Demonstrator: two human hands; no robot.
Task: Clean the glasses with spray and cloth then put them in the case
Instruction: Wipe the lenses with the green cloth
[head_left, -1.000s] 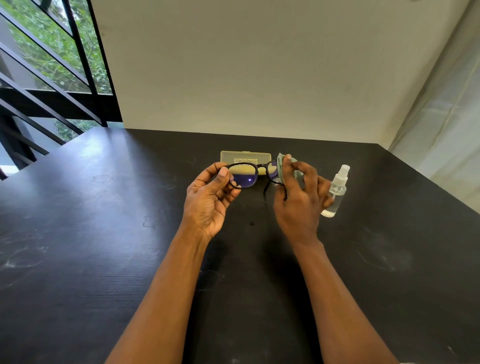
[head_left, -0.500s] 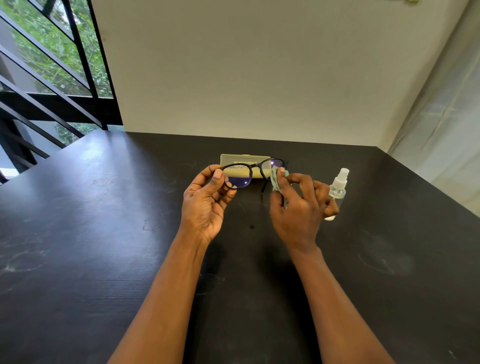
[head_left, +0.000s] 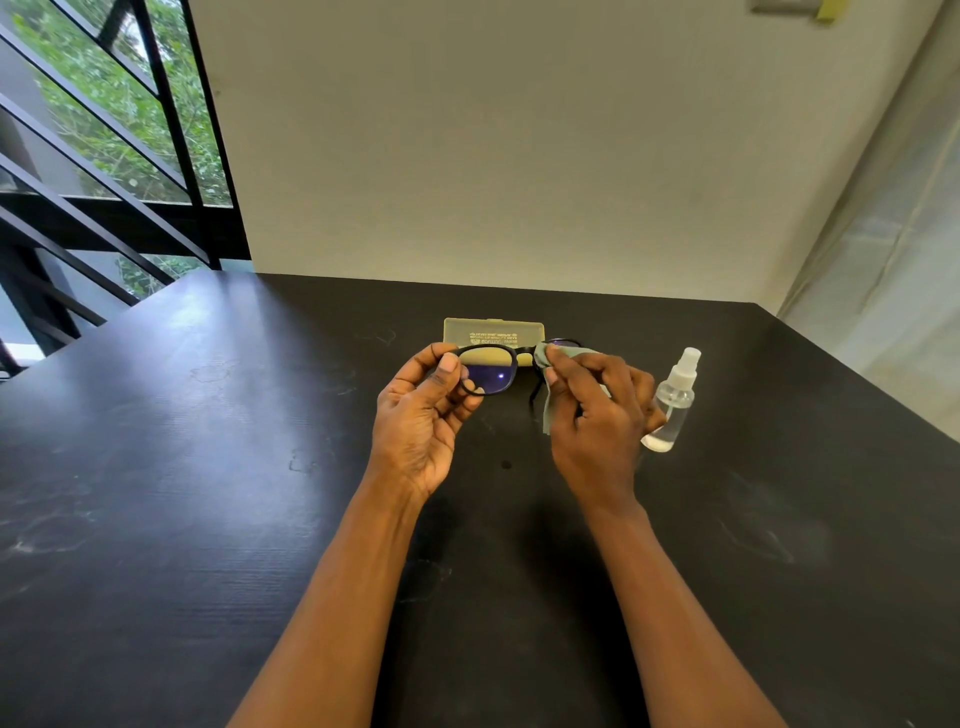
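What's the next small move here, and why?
Probably rub the cloth across the lens it covers: the right hand pinches it there, while the left hand holds the glasses by the other rim. The case looks closed behind.

One glasses (head_left: 488, 370), one cloth (head_left: 550, 364), one case (head_left: 493, 331), one spray bottle (head_left: 672, 402), two hands.
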